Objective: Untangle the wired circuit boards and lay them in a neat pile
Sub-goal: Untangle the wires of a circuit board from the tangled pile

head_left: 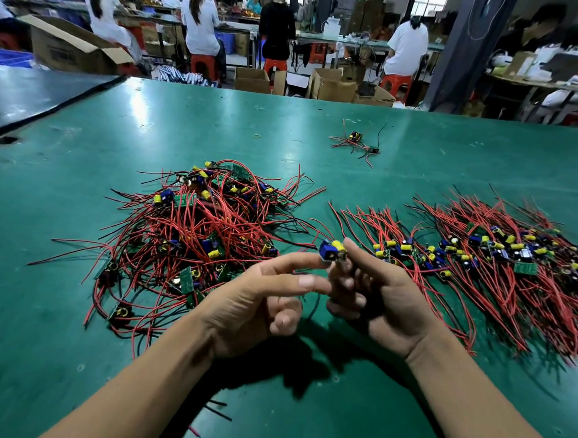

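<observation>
Board (332, 251), wired, blue and yellow parts: I pinched it in my right hand (388, 301) above the desk (76, 204), between two heaps. My left hand (258, 302) was loosely spread, forefinger out at the board's edge. Tangled heap (205, 226) lay left; combed pile (483, 253) lay right; stray cluster (354, 141) lay farther back.

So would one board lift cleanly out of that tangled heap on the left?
Probably not: the tangled heap has thin red wires looped together, so neighbours would likely drag along. The wires look floppy; each board seems light, since the right hand holds the small board with fingers alone.
</observation>
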The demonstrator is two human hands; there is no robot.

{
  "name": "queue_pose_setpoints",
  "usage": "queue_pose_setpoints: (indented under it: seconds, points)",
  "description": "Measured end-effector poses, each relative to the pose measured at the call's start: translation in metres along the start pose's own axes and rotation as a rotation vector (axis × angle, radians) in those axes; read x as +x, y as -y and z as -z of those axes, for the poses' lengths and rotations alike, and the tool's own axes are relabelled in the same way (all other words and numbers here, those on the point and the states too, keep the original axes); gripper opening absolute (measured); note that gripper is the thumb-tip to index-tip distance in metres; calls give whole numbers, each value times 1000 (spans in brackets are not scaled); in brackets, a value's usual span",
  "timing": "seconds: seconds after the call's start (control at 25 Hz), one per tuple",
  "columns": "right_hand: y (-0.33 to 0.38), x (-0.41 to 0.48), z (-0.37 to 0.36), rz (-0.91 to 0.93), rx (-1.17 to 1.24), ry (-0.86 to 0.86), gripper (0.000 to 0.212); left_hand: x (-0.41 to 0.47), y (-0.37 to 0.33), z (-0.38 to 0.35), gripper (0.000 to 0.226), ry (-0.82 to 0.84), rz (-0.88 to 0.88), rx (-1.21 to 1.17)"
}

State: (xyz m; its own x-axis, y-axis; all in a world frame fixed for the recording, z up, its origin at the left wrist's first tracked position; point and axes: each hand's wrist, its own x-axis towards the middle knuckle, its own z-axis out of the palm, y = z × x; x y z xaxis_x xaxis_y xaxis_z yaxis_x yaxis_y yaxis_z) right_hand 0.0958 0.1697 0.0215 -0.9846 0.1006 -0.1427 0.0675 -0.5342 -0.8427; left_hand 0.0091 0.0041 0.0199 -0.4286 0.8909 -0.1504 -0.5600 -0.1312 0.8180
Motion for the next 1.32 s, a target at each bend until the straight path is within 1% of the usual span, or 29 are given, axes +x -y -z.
queue_pose_setpoints:
  seconds: [0.04,0.12,0.16,0.2,0.24,0.28,0.36,0.44,0.6,0.72,0.92,1.08,1.2,1.24,1.32]
  points:
    - [1,-1,0,-13,-6,35,36,-1,0,-1,22,41,25,30]
    - [2,-5,-1,-43,-82,95,41,-1,0,-3,10,59,70,105]
    - [1,-6,-2,-55,-123,123,42,-1,0,-4,13,54,92,135]
    - [1,-7,-3,-63,-155,135,41,-1,0,-4,23,54,106,164]
    - [1,-7,-5,-67,-182,119,38,1,2,-3,32,62,103,188]
    - [0,-6,-5,-67,-208,81,36,1,2,-3,33,68,86,201]
    - [-2,-4,-7,-65,-233,-1,39,2,5,-1,27,63,51,184]
    - [-6,-2,-6,-58,-212,-36,40,2,7,-1,26,37,44,149]
    - [-12,2,-5,-26,-186,-39,26,3,10,-4,15,11,12,147]
    - [-14,5,-4,19,-199,-64,22,4,13,-5,13,-27,-12,183]
    - [-12,5,-3,13,-189,-80,23,7,13,-7,26,-102,-11,173]
    - [-17,10,-5,15,-233,-112,32,9,16,-10,28,-183,-19,115]
    - [-18,13,-6,14,-231,-131,38,10,15,-10,37,-184,-28,83]
    - [-17,14,-6,21,-199,-148,39,10,15,-9,35,-174,-30,91]
    - [-13,17,-5,63,-134,-193,38,11,15,-8,14,-164,-29,101]
